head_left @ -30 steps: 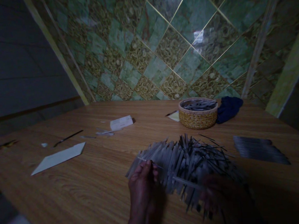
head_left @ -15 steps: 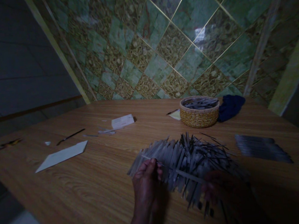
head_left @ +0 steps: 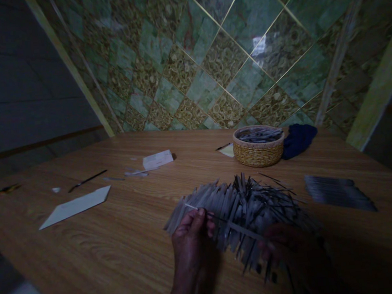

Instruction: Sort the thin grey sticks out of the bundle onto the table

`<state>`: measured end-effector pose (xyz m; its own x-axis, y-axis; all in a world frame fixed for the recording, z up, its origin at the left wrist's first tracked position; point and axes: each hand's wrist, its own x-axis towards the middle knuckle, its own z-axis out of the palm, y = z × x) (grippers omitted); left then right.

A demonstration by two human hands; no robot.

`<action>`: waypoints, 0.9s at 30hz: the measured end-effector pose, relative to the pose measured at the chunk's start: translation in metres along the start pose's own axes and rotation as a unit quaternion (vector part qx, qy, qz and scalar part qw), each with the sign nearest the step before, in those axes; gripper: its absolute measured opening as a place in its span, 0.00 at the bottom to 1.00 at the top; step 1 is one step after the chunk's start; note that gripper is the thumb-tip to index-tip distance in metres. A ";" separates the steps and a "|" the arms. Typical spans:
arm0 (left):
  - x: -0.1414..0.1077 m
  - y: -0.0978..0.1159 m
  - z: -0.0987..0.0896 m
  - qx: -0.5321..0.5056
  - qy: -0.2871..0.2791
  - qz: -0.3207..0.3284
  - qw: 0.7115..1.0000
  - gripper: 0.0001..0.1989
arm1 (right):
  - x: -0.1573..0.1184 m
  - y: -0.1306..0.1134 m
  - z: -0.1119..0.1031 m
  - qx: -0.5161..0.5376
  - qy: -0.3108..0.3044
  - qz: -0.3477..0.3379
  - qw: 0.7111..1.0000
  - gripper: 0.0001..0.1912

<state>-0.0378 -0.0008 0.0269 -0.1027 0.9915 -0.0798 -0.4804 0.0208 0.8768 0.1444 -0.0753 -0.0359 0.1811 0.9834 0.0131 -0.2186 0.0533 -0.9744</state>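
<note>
My left hand (head_left: 193, 229) pinches a thin dark stick with a pale end (head_left: 190, 206) between thumb and finger. In my right hand (head_left: 280, 242), which is in deep shadow, the fingers close on the end of a flat grey strip (head_left: 246, 230). Stick and strip lie roughly in one line between the hands; their ends meet or overlap, and I cannot tell whether one is inside the other. Below both hands spreads a large loose pile of similar grey and black strips (head_left: 217, 193) on the wooden table (head_left: 130, 262).
Behind the pile stands a woven basket (head_left: 259, 154) full of strips, beside a dark blue cloth (head_left: 298, 140). A neat row of strips (head_left: 339, 192) lies at the right. Leftward are a white box (head_left: 157, 159), a pale folded sheet (head_left: 76, 206) and a thin black tool (head_left: 87, 180).
The grey strip's near end has come up to the dark stick, where a slight gap showed before. My right hand has shifted slightly left; the whole view has shifted a little.
</note>
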 end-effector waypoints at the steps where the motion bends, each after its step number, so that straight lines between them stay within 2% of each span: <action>1: -0.001 -0.001 0.001 0.004 -0.002 -0.001 1.000 0.07 | 0.000 0.000 0.000 -0.001 -0.002 0.001 1.000 0.11; 7: -0.012 -0.008 0.009 0.046 -0.043 -0.006 0.998 0.06 | -0.003 -0.006 0.005 -0.032 -0.014 0.015 0.999 0.09; 13: -0.020 -0.020 0.009 0.041 -0.133 -0.047 0.989 0.08 | -0.004 -0.003 0.009 -0.023 -0.010 0.045 0.999 0.09; 21: -0.027 -0.024 0.004 0.041 -0.248 -0.020 0.968 0.09 | -0.005 -0.005 0.010 -0.036 -0.074 0.003 0.997 0.09; 24: -0.030 -0.025 0.003 0.037 -0.290 -0.032 0.956 0.09 | -0.007 -0.004 0.015 -0.033 -0.081 -0.008 0.996 0.07; 27: -0.034 -0.024 0.007 0.053 -0.307 -0.062 0.948 0.09 | -0.007 0.000 0.017 -0.018 -0.067 -0.013 0.998 0.07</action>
<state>-0.0166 -0.0337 0.0124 0.4913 0.8676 0.0765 -0.3616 0.1232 0.9242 0.1265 -0.0795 -0.0324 0.0564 0.9963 0.0651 -0.1798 0.0743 -0.9809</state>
